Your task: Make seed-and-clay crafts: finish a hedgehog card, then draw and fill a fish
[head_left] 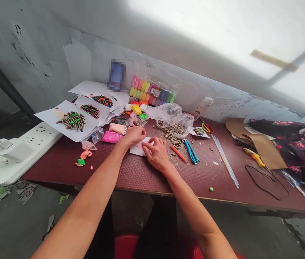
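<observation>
My left hand (135,135) is over the upper left part of a small white paper (136,150), its fingers bent together; what they hold, if anything, is too small to name. On the paper's right side rests my right hand (156,153), thumb and fingers closed at a pink patch (140,145); whether something is pinched there is hidden. Bags of pink clay (111,137) and peach clay (117,128) lie left of my left hand. A pile of striped seeds (174,132) spreads beyond my right hand, near an orange tool (178,154) and a blue cutter (191,151).
Seed-covered sheets (73,121) lie at the left beside a white power strip (37,142). Packed colored clay (152,91) leans on the wall. Scissors (207,127), glue sticks (225,160), a yellow glue gun (255,157) and floral cloth (298,144) are at the right.
</observation>
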Motion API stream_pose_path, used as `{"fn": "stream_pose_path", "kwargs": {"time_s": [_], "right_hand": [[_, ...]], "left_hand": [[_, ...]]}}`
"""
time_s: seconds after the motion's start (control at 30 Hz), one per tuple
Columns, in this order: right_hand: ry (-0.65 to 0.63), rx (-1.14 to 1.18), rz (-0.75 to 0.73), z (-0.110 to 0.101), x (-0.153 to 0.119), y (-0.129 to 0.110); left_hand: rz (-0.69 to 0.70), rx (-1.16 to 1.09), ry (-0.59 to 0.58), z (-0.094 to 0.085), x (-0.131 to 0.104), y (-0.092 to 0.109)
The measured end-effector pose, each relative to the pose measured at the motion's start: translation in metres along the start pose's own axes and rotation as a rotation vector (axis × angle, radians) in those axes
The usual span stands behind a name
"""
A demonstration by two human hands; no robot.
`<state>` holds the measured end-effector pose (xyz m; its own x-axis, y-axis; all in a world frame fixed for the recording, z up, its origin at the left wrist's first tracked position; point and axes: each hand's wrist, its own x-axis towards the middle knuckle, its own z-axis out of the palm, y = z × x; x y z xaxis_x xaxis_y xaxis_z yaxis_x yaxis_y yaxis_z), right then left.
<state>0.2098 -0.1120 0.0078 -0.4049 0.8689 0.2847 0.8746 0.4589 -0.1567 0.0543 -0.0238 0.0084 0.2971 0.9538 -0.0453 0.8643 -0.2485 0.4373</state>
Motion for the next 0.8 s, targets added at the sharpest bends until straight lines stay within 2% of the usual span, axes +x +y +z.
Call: {"fn": "stream_pose_path", "kwargs": {"time_s": [0.17,0.27,0.5,0.67,0.8], "right_hand": [[0.093,-0.020,0.123,-0.006,-0.003,0.007],[0.122,-0.043,0.129,-0.008,-0.006,0.008],[0.050,-0.094,0.081,-0.004,-0.010,0.006],[0.074,-0.090,0.074,-0.004,-0.010,0.005],[0.030,-0.086,0.073,-0.003,-0.009,0.004]], "left_hand": [[0.008,0.004,0.007,0.000,0.000,-0.001],[0.000,0.002,-0.004,-0.001,0.001,0.000],[0.002,-0.007,-0.011,-0.002,0.000,0.000],[0.005,-0.003,-0.006,-0.002,0.000,0.001],[0.003,-0.007,-0.002,-0.002,0.000,0.001]]}}
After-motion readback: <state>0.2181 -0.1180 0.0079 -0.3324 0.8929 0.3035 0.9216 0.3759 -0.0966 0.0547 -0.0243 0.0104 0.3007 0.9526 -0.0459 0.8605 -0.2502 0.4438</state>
